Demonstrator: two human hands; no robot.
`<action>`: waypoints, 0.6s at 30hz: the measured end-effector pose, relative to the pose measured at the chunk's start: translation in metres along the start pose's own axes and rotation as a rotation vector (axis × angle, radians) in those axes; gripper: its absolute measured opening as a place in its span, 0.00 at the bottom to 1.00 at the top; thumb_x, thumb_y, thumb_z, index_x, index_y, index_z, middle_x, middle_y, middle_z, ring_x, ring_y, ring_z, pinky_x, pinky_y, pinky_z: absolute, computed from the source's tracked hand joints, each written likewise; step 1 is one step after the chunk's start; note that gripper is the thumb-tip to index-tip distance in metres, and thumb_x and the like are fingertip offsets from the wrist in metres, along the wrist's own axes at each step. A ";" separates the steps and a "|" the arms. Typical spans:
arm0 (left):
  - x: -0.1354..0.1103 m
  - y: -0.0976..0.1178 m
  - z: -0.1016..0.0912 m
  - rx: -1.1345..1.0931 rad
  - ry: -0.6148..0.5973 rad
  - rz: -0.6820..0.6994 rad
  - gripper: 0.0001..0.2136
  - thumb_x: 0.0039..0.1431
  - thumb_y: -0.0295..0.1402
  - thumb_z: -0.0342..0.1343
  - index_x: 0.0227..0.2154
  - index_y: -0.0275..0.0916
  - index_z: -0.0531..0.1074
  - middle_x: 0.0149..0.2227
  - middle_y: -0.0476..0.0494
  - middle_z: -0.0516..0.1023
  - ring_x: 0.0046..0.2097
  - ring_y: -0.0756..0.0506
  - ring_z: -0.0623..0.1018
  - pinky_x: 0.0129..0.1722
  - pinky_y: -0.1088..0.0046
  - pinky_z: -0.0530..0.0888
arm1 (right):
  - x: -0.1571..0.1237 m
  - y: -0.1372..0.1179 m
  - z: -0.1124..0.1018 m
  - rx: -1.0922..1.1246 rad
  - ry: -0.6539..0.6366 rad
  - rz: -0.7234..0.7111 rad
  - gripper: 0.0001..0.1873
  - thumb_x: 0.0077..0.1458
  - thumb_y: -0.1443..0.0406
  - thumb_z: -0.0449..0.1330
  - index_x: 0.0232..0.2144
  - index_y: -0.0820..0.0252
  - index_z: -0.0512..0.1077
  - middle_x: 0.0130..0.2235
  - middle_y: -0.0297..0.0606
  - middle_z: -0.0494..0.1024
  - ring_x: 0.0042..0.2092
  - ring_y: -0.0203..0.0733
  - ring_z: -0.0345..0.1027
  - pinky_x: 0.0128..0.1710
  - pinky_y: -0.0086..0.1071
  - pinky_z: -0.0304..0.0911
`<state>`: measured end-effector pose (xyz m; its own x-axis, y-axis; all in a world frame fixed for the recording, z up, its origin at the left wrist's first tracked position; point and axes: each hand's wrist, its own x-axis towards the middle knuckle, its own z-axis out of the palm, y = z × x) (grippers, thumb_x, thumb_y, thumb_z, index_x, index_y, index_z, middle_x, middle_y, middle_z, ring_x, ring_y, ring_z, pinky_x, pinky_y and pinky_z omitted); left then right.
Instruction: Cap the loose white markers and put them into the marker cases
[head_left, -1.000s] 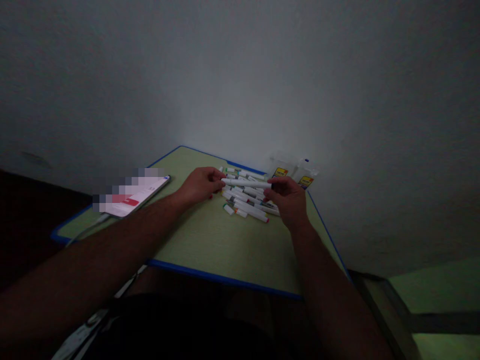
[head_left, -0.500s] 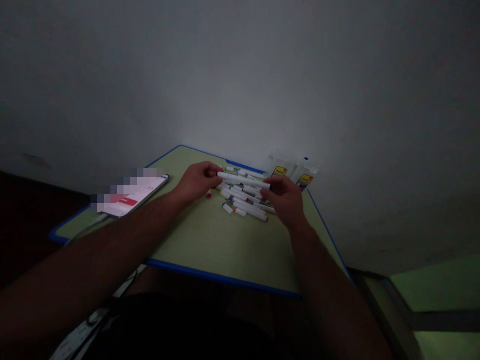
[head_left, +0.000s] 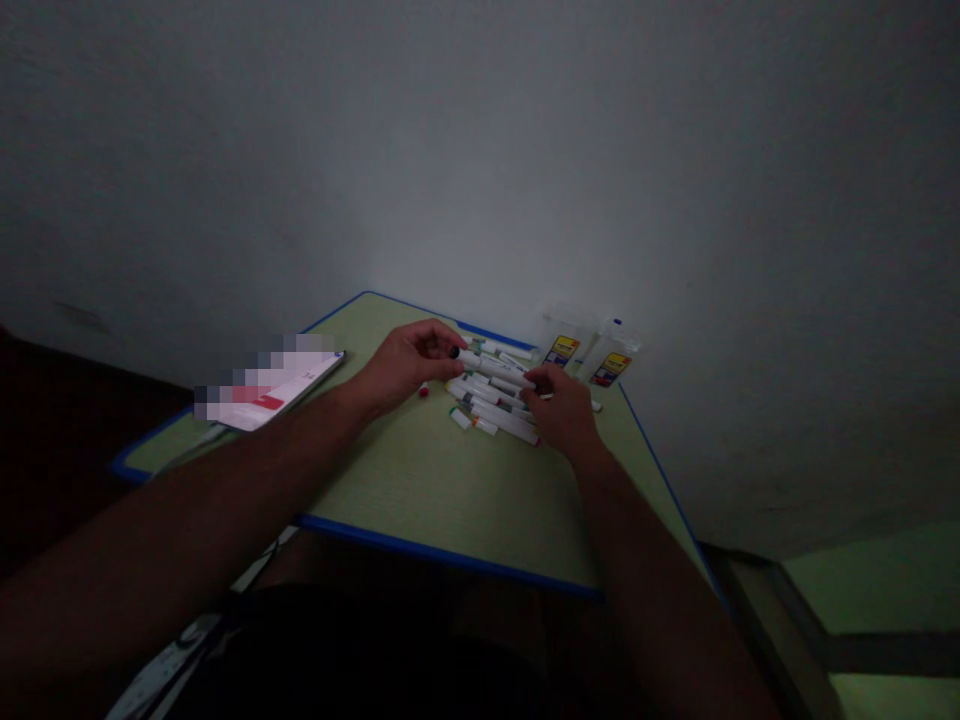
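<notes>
A white marker (head_left: pixel 493 368) is held level between both hands above a pile of white markers (head_left: pixel 495 410) with coloured caps. My left hand (head_left: pixel 405 362) pinches its left end, where a dark tip (head_left: pixel 454 352) shows uncapped. My right hand (head_left: pixel 562 408) grips the marker's right end, fingers curled. A small red cap (head_left: pixel 424 391) lies on the green desk (head_left: pixel 420 480) just below my left hand.
A lit phone (head_left: pixel 266 390) with a cable lies at the desk's left. Two clear packets with yellow labels (head_left: pixel 592 358) lean against the white wall at the back right. The desk has a blue rim (head_left: pixel 442 553). My dark lap sits below it.
The marker's left cap has come off and a dark tip now shows. A red cap lies on the desk. Both hands shifted slightly right and down toward the pile.
</notes>
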<state>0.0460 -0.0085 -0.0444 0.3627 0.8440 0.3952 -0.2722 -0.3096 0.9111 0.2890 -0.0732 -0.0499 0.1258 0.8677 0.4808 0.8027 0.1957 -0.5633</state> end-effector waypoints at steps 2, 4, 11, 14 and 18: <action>-0.001 0.001 0.000 0.010 -0.010 -0.011 0.15 0.41 0.29 0.70 0.34 0.37 0.76 0.25 0.51 0.74 0.24 0.54 0.72 0.18 0.81 0.67 | 0.000 0.001 0.000 -0.006 -0.007 -0.004 0.10 0.49 0.67 0.63 0.37 0.57 0.75 0.32 0.34 0.79 0.34 0.40 0.73 0.39 0.36 0.66; -0.001 0.002 0.000 0.022 -0.013 -0.015 0.15 0.42 0.29 0.70 0.35 0.37 0.76 0.25 0.51 0.74 0.24 0.53 0.72 0.18 0.81 0.67 | 0.000 0.002 0.001 -0.006 -0.008 -0.006 0.09 0.49 0.67 0.63 0.37 0.57 0.75 0.33 0.35 0.80 0.35 0.41 0.73 0.39 0.37 0.66; -0.001 0.001 0.000 0.068 0.003 -0.005 0.15 0.42 0.29 0.69 0.35 0.37 0.76 0.24 0.52 0.72 0.23 0.54 0.71 0.18 0.80 0.67 | 0.001 0.001 0.001 0.008 0.020 -0.006 0.10 0.48 0.67 0.64 0.37 0.58 0.76 0.33 0.35 0.80 0.34 0.41 0.74 0.38 0.36 0.67; -0.001 0.001 0.000 0.063 -0.001 0.003 0.15 0.42 0.29 0.69 0.35 0.37 0.76 0.25 0.51 0.74 0.24 0.54 0.71 0.19 0.80 0.68 | 0.001 0.002 0.001 0.036 0.025 -0.037 0.10 0.49 0.65 0.65 0.37 0.57 0.76 0.33 0.35 0.80 0.32 0.40 0.73 0.36 0.36 0.67; -0.001 0.003 0.000 0.071 -0.013 -0.001 0.15 0.42 0.30 0.70 0.35 0.37 0.76 0.25 0.51 0.74 0.24 0.53 0.71 0.19 0.79 0.68 | 0.000 0.000 0.001 0.038 0.026 -0.159 0.11 0.50 0.62 0.65 0.38 0.57 0.78 0.36 0.37 0.81 0.35 0.41 0.73 0.38 0.37 0.66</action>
<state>0.0446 -0.0105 -0.0425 0.3744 0.8386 0.3957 -0.2084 -0.3398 0.9171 0.2883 -0.0730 -0.0506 0.0142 0.8124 0.5829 0.7911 0.3473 -0.5035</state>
